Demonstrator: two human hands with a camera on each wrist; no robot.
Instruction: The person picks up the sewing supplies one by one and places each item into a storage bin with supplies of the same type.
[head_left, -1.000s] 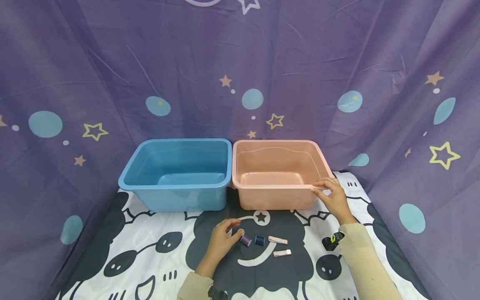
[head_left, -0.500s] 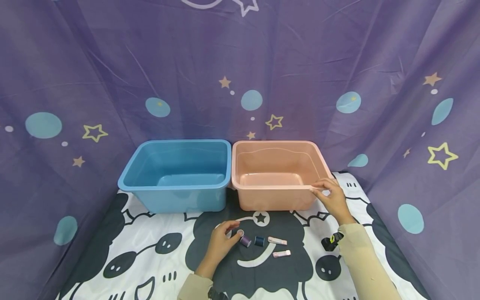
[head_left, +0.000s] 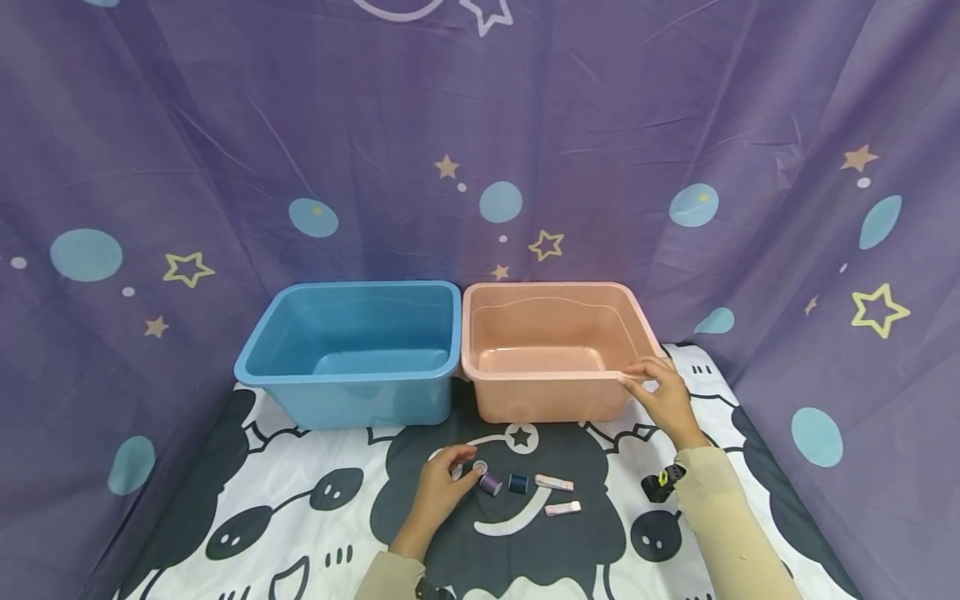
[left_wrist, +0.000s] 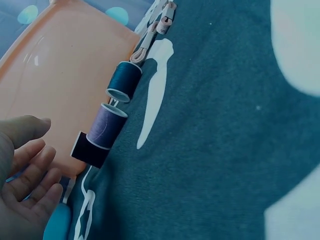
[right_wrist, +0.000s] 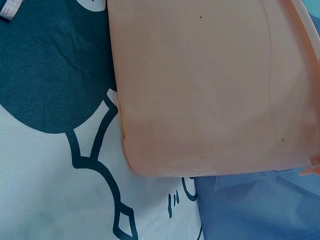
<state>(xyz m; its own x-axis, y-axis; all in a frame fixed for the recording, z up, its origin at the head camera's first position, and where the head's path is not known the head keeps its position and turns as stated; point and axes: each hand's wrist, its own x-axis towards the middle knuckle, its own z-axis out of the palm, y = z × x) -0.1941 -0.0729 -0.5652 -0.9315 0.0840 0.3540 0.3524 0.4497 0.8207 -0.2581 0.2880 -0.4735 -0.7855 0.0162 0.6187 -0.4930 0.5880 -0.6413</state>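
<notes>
My left hand (head_left: 441,487), fingers loosely bent, holds nothing and hovers beside several spools of thread. In the left wrist view its thumb and fingertips stand apart from a dark spool (left_wrist: 90,151), a purple spool (left_wrist: 106,126) and a navy spool (left_wrist: 124,81), lined up in a row. To their right in the head view lie two folded measuring tapes, the upper tape (head_left: 553,482) and the lower tape (head_left: 562,508). My right hand (head_left: 667,404) grips the front rim of the peach plastic bin (head_left: 551,400) near its right corner; the right wrist view shows the bin's wall, not the hand.
A blue plastic bin (head_left: 363,402) stands left of the peach one, rims side by side. Both sit at the back of a cartoon-printed cloth (head_left: 300,467), before a purple curtain (head_left: 405,150). A small black object (head_left: 657,489) is by the right wrist.
</notes>
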